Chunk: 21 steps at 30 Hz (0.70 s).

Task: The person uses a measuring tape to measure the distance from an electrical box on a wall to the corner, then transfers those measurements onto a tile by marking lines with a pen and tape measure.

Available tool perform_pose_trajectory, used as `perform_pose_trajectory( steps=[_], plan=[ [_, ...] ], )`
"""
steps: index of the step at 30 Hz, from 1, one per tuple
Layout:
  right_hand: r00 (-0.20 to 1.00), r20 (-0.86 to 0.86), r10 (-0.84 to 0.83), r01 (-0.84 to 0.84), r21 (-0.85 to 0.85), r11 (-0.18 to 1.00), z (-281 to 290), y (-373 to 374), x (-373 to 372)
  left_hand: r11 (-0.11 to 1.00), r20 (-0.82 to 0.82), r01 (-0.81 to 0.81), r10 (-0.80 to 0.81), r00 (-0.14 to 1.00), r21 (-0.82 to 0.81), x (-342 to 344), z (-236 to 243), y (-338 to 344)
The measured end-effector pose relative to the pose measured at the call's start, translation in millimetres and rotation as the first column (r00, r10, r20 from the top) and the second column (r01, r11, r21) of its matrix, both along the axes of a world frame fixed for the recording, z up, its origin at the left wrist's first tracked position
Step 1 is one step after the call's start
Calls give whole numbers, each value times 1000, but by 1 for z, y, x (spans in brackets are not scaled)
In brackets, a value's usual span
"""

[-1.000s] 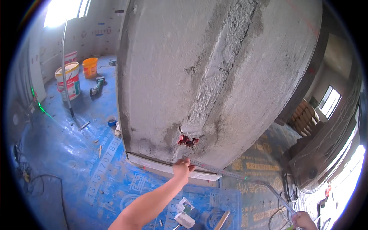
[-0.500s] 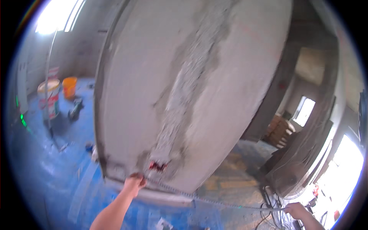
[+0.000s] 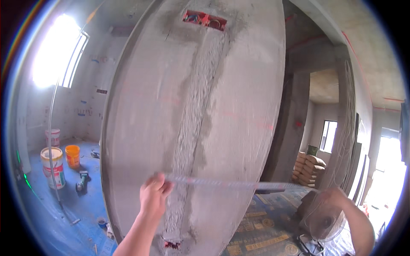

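In front of me stands a grey plastered wall [image 3: 141, 115]. A rough mortar-filled groove [image 3: 194, 102] runs down it, from a red double electrical box [image 3: 204, 20] with wires at the top to a small red box [image 3: 172, 245] near the bottom. My left hand [image 3: 154, 194] is closed on one end of a long, thin greyish strip [image 3: 230, 184], close to the groove. My right hand [image 3: 335, 197], blurred, grips the other end out past the wall's right edge. The strip stretches nearly level across the groove; whether it touches the wall, I cannot tell.
Buckets, one white [image 3: 52, 170] and one orange [image 3: 73, 156], stand on the blue-covered floor at left, near a green power tool [image 3: 82, 181] and an upright pole [image 3: 53, 111]. At right are a fan [image 3: 324, 219], hanging cables [image 3: 348, 115] and stacked sacks [image 3: 308, 168].
Both hands have risen with the strip, which sagged low before and is now straighter and higher across the groove. My view has tilted up, bringing the upper red box into sight.
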State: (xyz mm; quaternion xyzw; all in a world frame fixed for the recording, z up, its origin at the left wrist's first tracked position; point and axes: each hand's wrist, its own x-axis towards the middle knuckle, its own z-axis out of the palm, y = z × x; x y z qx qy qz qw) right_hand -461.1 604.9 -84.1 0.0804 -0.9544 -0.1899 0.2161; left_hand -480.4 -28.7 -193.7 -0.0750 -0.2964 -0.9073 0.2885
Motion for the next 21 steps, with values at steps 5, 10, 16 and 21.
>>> perform_pose_trajectory(
  steps=[5,10,16,21],
  plan=[
    [986,-152,-73,-19,-531,847,182,30,26,991,-74,114,-118,990,-64,-18,235,45],
    [971,-178,-157,-14,-703,711,307,61,20,988,-19,113,-116,993,-109,-41,389,68],
    [989,-108,-97,-29,-803,595,410,56,5,987,117,99,-84,990,-130,-55,499,94],
    [971,99,-219,207,-806,554,449,-26,15,995,276,82,-62,959,-61,-76,506,99]
  ],
)
